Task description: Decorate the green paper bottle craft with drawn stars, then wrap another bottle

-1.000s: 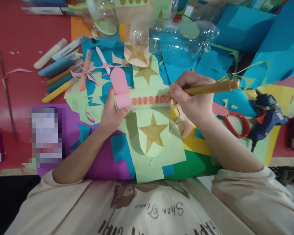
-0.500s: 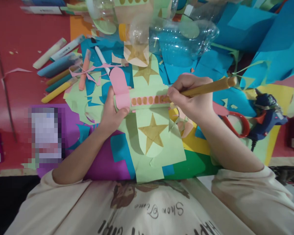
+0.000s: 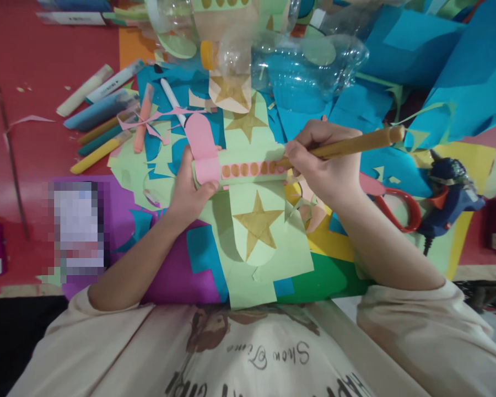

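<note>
My right hand [image 3: 324,157] is closed around a brown-gold marker [image 3: 355,144], its tip on a pink strip [image 3: 252,169] that bears a row of gold-brown ovals. The strip lies across a pale green paper cutout [image 3: 254,151]. A gold star [image 3: 258,223] shows on the cutout's lower flap and another on its upper part. At the left end, my left hand [image 3: 192,187] grips the cutout, thumb on top by a rounded pink paper flap [image 3: 202,146]. The fingers beneath are partly hidden.
Clear plastic bottles [image 3: 297,60] lie beyond the cutout. Several markers [image 3: 101,124] and paper scraps are at left, near a blurred phone [image 3: 77,226]. Red-handled scissors [image 3: 405,209] and a blue glue gun [image 3: 452,207] lie at right. Blue paper [image 3: 475,71] covers the far right.
My right hand and the marker have shifted very slightly to the right along the pink strip. My left hand and the cutout stay in place.
</note>
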`<state>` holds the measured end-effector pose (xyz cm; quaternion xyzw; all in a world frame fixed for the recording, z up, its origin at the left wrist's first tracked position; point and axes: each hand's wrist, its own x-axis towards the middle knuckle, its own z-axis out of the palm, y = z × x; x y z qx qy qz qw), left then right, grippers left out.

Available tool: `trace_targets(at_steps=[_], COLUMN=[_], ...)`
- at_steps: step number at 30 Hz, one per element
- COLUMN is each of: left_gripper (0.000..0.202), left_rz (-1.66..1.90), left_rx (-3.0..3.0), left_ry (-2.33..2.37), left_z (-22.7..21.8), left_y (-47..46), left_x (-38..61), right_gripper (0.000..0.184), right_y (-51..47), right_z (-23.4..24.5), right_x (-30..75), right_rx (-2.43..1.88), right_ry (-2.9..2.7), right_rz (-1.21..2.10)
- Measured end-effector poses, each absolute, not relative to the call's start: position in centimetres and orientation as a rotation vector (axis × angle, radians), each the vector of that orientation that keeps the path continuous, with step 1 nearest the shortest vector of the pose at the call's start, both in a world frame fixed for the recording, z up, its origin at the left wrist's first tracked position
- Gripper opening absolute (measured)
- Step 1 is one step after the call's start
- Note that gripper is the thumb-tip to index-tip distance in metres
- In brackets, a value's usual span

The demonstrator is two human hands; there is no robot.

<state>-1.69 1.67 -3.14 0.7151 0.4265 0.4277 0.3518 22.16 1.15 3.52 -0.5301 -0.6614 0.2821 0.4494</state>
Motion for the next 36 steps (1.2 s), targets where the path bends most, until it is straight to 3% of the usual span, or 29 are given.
trace_targets(at_steps=[15, 22, 36], left_gripper=[0.047, 0.05, 0.041], left_rz=[1.083, 1.077, 1.098], left_rx=[1.848, 1.827, 1.79], left_ry=[1.092, 1.096, 1.157], left_z=[-3.0, -2.8, -2.5], left_y=[1.7, 1.7, 1.9], left_x=[-1.7, -1.9, -2.0], right_gripper=[0.033, 0.03, 0.035], right_y=[1.1, 1.1, 1.0], right_z=[3.3, 4.1, 3.2], right_x=[22.6, 22.3, 22.2], right_rx=[-1.307, -1.224, -1.251], right_ry=[-1.677, -1.373, -1.495], right_rz=[0.704, 0.923, 0.705])
